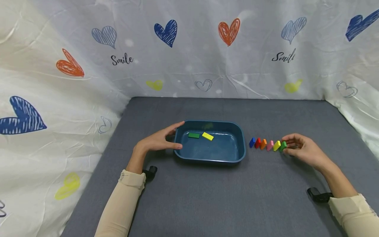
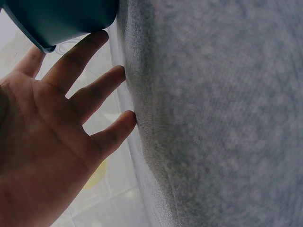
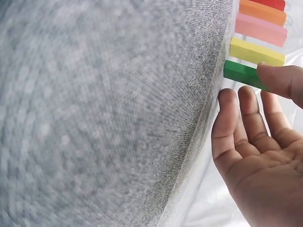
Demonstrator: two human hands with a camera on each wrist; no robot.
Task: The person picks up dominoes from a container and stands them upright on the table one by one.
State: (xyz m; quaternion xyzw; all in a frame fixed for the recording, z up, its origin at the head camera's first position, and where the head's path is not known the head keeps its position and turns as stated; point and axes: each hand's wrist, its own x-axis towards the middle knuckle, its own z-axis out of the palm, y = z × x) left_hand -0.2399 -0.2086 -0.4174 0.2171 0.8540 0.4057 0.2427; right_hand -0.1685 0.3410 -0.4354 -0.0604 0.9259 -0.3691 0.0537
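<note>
A row of upright, domino-like blocks stands to the right of a blue tray (image 1: 216,160): blue (image 1: 252,142), red (image 1: 258,143), orange (image 1: 263,144), pink (image 1: 270,145), yellow (image 1: 276,145) and green (image 1: 283,146). My right hand (image 1: 305,149) pinches the green block at the row's right end; in the right wrist view the thumb lies against it. At the tray's left end, my left hand (image 1: 157,140) spreads its fingers and thumb along the rim. In the left wrist view, fingertips meet the tray wall (image 2: 71,19).
Inside the tray lie a green block (image 1: 193,135) and a yellow block (image 1: 208,136), both flat. Grey cloth (image 1: 225,197) covers the table. A white curtain printed with hearts (image 1: 189,59) hangs behind it and along its left side.
</note>
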